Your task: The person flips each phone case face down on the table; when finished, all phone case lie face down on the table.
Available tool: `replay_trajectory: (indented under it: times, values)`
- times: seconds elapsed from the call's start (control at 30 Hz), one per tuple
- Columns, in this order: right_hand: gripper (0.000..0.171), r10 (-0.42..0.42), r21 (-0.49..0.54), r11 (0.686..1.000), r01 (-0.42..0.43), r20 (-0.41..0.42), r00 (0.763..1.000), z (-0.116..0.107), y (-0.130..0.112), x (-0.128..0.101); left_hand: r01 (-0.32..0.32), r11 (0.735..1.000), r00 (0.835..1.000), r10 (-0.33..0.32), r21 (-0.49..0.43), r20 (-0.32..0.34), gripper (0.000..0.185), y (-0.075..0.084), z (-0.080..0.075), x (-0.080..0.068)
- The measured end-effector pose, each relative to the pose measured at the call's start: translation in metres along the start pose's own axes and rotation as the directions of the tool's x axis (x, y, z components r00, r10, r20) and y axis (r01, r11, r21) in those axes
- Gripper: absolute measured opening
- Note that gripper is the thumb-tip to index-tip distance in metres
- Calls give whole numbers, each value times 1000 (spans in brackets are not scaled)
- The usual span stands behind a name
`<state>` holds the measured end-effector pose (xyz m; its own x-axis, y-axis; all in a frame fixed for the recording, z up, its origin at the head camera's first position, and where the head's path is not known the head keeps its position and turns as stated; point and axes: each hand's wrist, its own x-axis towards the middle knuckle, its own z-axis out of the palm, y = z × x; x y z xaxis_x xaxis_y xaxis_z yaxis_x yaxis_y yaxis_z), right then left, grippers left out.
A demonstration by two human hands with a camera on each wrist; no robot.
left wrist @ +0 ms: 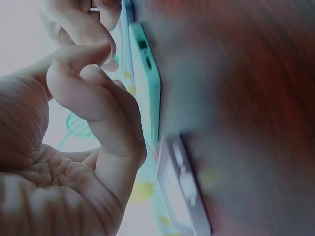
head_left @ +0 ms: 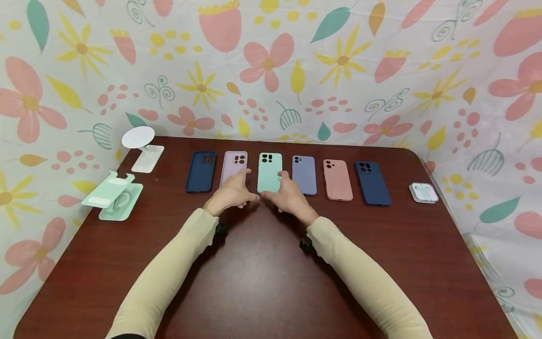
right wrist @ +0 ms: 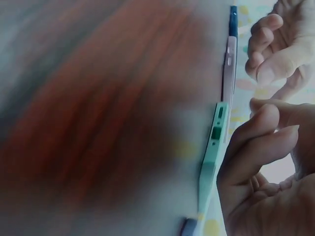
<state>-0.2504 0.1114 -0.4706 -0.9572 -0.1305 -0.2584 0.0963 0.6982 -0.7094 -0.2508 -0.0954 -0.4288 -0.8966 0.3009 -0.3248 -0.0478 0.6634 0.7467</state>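
Note:
A mint-green phone case [head_left: 269,165] with camera cutouts lies in the middle of a row on the table. My left hand [head_left: 234,190] is over the near part of a lilac phone case [head_left: 230,164], at the mint case's left. From the right, my right hand [head_left: 290,194] overlaps the mint case's lower corner, beside a periwinkle phone case [head_left: 305,175]. Both hands have loosely bent fingers with nothing between them, thumbs pointing toward each other. In the right wrist view, the mint case's edge [right wrist: 215,132] shows its port cutouts.
Farther right lie a pink phone case [head_left: 338,181], a dark blue phone case [head_left: 373,183] and a small clear box [head_left: 424,193]. At the left are another dark blue case [head_left: 201,172], a white stand [head_left: 147,159] and a mint folding stand [head_left: 120,207]. A flowered cloth [head_left: 271,108] hangs behind the table.

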Motion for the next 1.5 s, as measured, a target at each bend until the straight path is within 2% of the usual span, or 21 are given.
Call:
replay_trajectory:
  times: [0.23,0.33,0.53,0.87,1.0,1.27,1.5]
  values:
    - [96,-40,-8,999,40,28,999,17,-28,-3,29,997,999,-26,72,-37,103,-22,-31,-11]
    - [93,-58,-19,998,59,31,998,24,-41,-5,48,996,998,-44,74,-50,105,-33,-44,-11]
    - [92,-60,-25,998,61,60,996,36,-63,-1,75,996,997,-73,52,-36,107,-49,-63,-8]
    - [94,-25,-12,1000,26,100,995,52,-76,17,106,994,994,-105,31,-10,103,-48,-65,3]
    - [92,-5,-13,1000,6,91,996,56,-81,20,105,993,994,-104,58,-13,101,-47,-64,5]
    - [88,35,-43,999,-31,97,995,57,-82,26,157,974,988,-154,163,-30,95,-45,-62,13]
    - [82,36,-39,999,-33,95,995,57,-82,28,160,974,987,-162,158,-1,88,-47,-65,16]
